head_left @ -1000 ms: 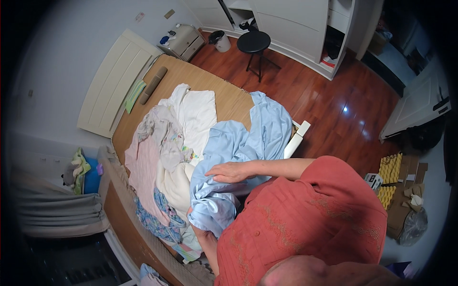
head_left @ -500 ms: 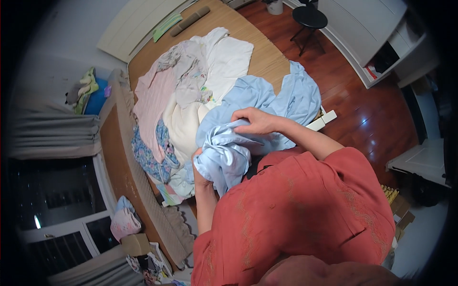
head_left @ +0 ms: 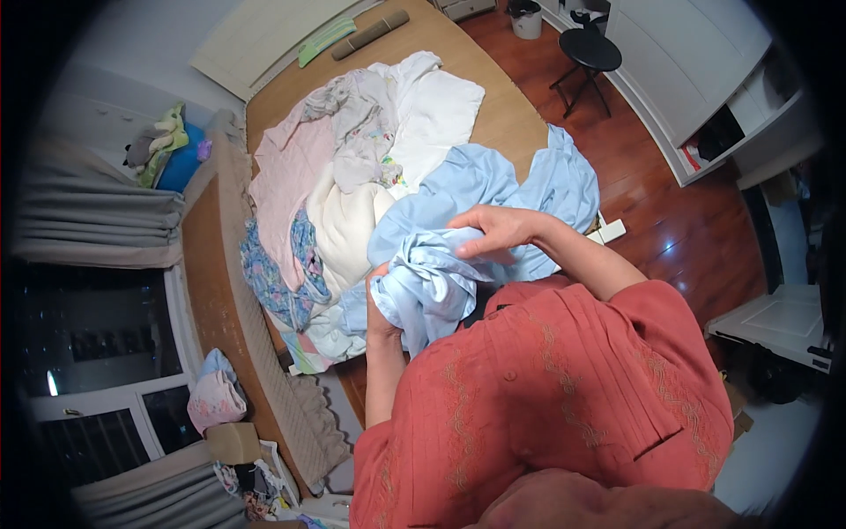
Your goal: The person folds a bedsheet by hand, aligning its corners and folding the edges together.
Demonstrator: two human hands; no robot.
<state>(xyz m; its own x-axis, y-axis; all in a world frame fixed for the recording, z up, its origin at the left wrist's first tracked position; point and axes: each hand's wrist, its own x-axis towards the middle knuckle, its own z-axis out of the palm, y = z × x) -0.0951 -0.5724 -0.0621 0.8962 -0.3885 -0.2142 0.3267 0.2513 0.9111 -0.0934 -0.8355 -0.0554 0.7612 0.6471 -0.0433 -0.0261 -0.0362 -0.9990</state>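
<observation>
A large light blue sheet (head_left: 467,181) spreads over the near right part of the bed, with one part bunched up in front of my body. My left hand (head_left: 380,309) grips the left side of this bunch, its fingers mostly hidden under the folds. From the right, my right hand (head_left: 500,231) holds the upper edge of the same bunch, thumb and fingers closed on the fabric. Beyond the sheet lie a thick cream quilt (head_left: 344,216), a pink cloth (head_left: 291,159), a grey patterned cloth (head_left: 357,132) and a white quilt (head_left: 445,106). A blue floral cloth (head_left: 278,273) lies to the left.
The bed mat (head_left: 502,106) shows at the far right, with a rolled mat (head_left: 370,35) near the headboard (head_left: 256,44). A black stool (head_left: 589,50) and a white bin (head_left: 526,22) stand on the reddish wood floor. A padded ledge (head_left: 264,353) runs along the left, beneath the window.
My right hand has shifted slightly along the bunched edge, its fingers settling lower on the fabric. The left hand keeps its grip. The view has shifted a little.
</observation>
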